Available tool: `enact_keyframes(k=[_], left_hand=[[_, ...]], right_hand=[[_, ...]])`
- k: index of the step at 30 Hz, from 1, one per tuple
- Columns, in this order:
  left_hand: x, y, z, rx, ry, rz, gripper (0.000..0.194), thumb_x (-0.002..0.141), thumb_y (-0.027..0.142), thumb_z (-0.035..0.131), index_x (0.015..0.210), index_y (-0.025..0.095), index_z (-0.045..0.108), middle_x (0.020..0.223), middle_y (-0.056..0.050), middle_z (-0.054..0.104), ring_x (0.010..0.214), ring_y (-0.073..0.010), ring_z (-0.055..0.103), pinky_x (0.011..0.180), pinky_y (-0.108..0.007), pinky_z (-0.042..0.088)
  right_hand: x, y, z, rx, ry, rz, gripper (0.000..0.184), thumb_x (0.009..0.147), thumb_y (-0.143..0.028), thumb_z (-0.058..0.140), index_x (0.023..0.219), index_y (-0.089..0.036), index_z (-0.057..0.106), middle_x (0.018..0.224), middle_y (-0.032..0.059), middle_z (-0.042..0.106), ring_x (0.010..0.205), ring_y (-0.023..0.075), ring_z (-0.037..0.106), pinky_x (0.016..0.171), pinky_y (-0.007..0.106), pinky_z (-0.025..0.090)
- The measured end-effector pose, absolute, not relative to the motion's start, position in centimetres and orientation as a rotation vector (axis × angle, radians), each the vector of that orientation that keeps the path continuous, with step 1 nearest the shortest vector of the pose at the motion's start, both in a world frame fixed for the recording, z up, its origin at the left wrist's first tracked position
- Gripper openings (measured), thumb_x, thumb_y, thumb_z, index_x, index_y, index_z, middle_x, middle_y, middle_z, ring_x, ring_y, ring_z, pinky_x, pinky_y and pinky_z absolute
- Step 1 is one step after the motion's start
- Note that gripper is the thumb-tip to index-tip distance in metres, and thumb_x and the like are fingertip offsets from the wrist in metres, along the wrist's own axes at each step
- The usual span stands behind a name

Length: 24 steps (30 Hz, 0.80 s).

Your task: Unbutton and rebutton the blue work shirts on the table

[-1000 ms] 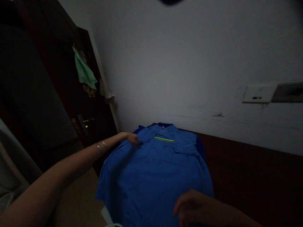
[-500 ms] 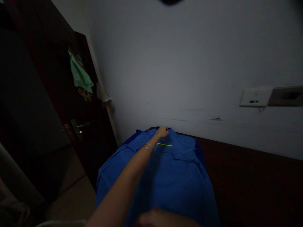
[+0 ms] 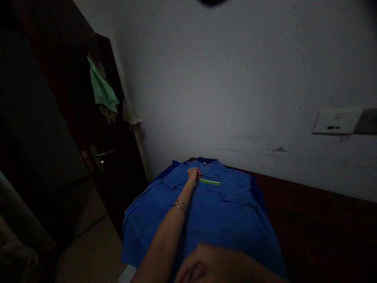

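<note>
A blue shirt (image 3: 218,224) with a darker blue collar lies spread front side up, its collar towards the wall. A thin yellow-green stripe crosses its chest. My left hand (image 3: 193,173), with bracelets at the wrist, reaches to the upper front just below the collar, fingers bent closed on the fabric. Close to me, over the lower part of the shirt, my right hand (image 3: 203,263) is curled with its fingers folded in. What it grips, if anything, is hidden by the fingers and the dim light.
The dark wooden table (image 3: 318,212) extends to the right along a pale wall (image 3: 235,78) with a socket plate (image 3: 337,122). To the left stands a dark door (image 3: 118,165) with a handle and a hanging green cloth (image 3: 101,86). A small white object (image 3: 127,274) shows beside my left forearm.
My left hand has moved from the collar down and leftward onto the upper front. My right hand has come further into view, and the view has shifted slightly.
</note>
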State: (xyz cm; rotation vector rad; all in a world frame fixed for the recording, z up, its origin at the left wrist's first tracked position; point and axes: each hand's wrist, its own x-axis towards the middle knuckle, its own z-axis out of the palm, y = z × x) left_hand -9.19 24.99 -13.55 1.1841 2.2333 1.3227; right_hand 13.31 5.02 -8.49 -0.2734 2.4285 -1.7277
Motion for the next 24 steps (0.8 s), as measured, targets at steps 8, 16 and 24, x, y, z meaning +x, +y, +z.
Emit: enact_keyframes(k=[8,16,24], left_hand=[[-13.3,21.8,-14.2,1.523,2.173,1.098,0.022,0.068,0.011,0.046,0.082,0.01,0.064,0.084,-0.01,0.065,0.077,-0.0146,0.06,0.072,-0.024,0.045],[-16.5,18.1,-13.2,1.973,2.203,0.551,0.033,0.075,0.028,0.05,0.106,0.02,0.059,0.113,-0.005,0.056,0.107,-0.0185,0.047,0.094,-0.027,0.033],[-17.3,19.1,-12.1,1.778,2.731,0.159,0.031,0.077,0.021,0.044,0.103,0.016,0.059,0.111,-0.015,0.053,0.107,-0.0301,0.044,0.087,-0.043,0.035]], right_hand=[[10.5,14.9,-10.5,0.549,2.818,-1.955,0.029,0.075,-0.018,0.041,0.098,-0.012,0.057,0.081,0.0063,0.064,0.064,0.0102,0.059,0.054,0.019,0.043],[4.1,22.5,-15.5,1.092,3.427,-1.233,0.034,0.073,-0.011,0.042,0.102,-0.009,0.059,0.091,0.0101,0.064,0.081,0.0161,0.058,0.076,0.025,0.042],[1.1,27.4,-17.7,1.378,3.426,-0.91,0.037,0.076,-0.007,0.036,0.106,-0.008,0.058,0.1,0.0129,0.061,0.091,0.0169,0.056,0.084,0.024,0.037]])
